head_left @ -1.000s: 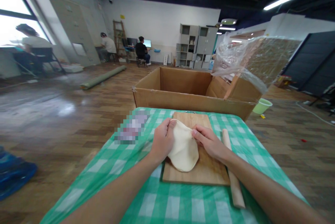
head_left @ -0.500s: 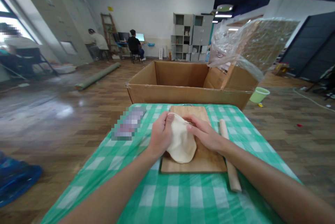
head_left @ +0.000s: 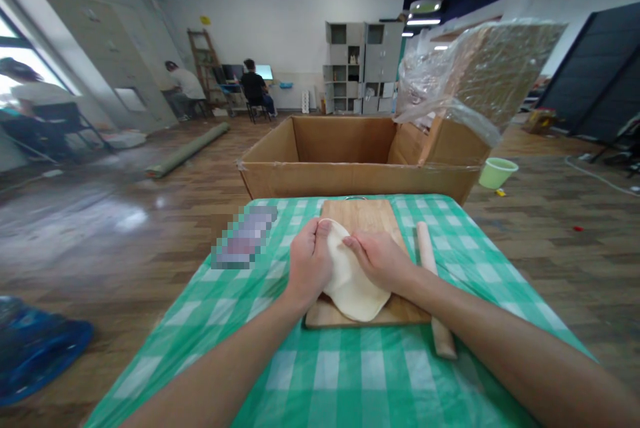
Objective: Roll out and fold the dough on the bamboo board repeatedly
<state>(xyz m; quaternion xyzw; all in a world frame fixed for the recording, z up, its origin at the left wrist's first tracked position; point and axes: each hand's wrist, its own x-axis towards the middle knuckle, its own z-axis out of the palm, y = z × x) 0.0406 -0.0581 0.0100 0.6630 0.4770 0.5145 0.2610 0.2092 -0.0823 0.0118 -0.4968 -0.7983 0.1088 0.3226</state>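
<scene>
A thin, pale sheet of dough (head_left: 353, 285) hangs between my hands over a wooden cutting board (head_left: 360, 215). My left hand (head_left: 309, 258) is closed on its left edge, thumb pressed against the fingers. On the upper right edge, my right hand (head_left: 383, 256) grips the dough with the thumb on top and the fingers curled behind it. The lower part of the sheet droops toward the board; whether it touches the wood I cannot tell. A wooden rolling pin (head_left: 427, 248) lies right of the board, partly hidden under my right forearm.
A green-and-white checked tablecloth (head_left: 320, 375) covers the table. A blurred flat object (head_left: 245, 238) lies on its left side. Beyond the far edge stands a large open cardboard box (head_left: 350, 178). A light green bucket (head_left: 497, 173) is on the floor at right, blue plastic (head_left: 40, 351) at left.
My right hand has gone from loosely extended fingers to a closed grip on the dough. The sheet's lower edge has swung down and to the right. My left hand keeps its hold.
</scene>
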